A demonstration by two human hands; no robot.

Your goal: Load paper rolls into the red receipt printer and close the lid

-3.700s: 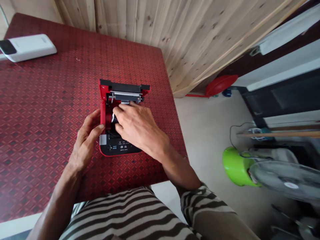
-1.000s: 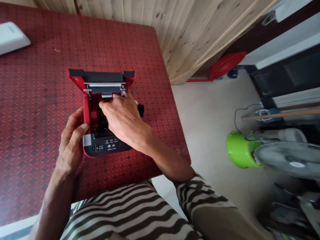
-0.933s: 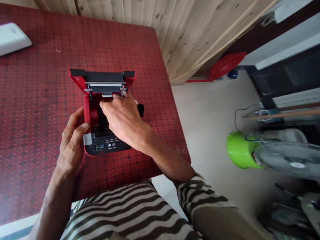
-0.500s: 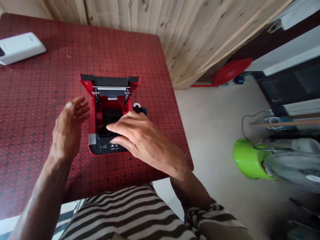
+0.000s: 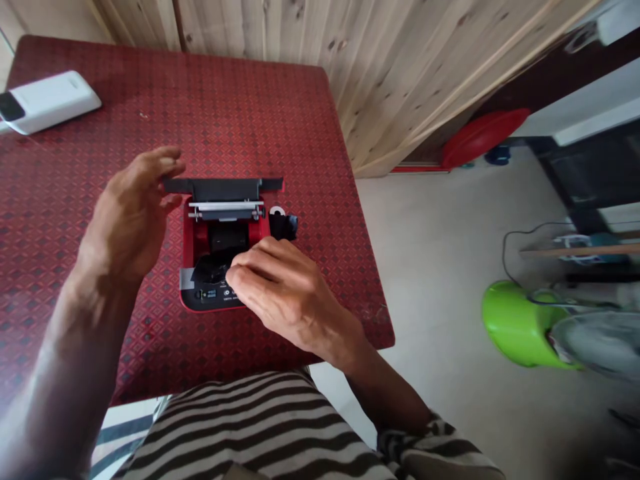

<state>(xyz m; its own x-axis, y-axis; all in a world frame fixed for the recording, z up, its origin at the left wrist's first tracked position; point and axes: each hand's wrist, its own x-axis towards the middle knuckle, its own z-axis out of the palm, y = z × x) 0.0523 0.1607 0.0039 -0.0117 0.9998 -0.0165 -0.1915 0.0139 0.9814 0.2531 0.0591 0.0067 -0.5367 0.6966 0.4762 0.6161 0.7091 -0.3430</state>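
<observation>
A small red and black label printer (image 5: 205,300) sits on the table with its lid (image 5: 225,189) raised. Inside it is a black roll (image 5: 227,235), and a loose black strip (image 5: 213,267) comes forward over the front panel. My right hand (image 5: 280,287) pinches the right side of this strip, its fingertips partly hidden. At the lid's left corner is my left hand (image 5: 133,213), fingers behind and thumb in front, closed about that corner. Beside the printer's right wall lie a white ring-shaped piece (image 5: 277,211) and a crumpled black piece (image 5: 284,227).
The printer rests on a red patterned table (image 5: 240,120). A white power bank (image 5: 55,103) lies at the far left. Wooden panelling (image 5: 280,30) rises behind the table. On the floor to the right are a green bucket (image 5: 520,327) and a fan (image 5: 600,340).
My left hand has moved up and away from me to the lid's corner. The lid has swung forward somewhat. My right hand has closed its fingers on the black strip.
</observation>
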